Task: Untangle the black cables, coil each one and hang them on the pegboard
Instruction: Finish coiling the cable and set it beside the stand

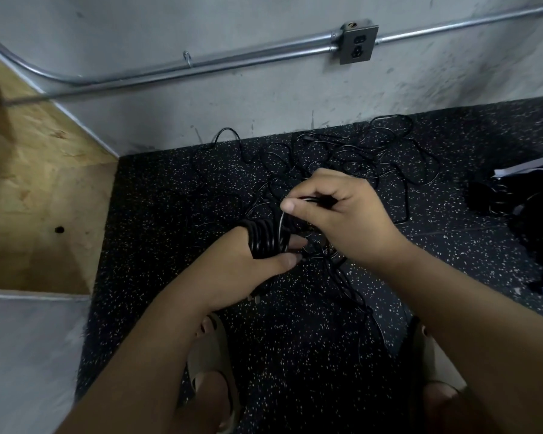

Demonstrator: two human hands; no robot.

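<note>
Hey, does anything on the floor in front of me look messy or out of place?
Yes: the black cables lie in a tangled heap on the speckled floor by the wall, loops crossing. Only one coil is neat, wound round the left hand; the right hand pinches its strand.

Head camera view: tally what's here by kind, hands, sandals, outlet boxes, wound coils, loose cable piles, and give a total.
Hands: 2, left hand, right hand pinching a cable
Sandals: 2, left sandal, right sandal
Outlet boxes: 1, outlet box
Wound coils: 1, coil around the left hand
Loose cable piles: 1, tangle
Total: 7
</note>
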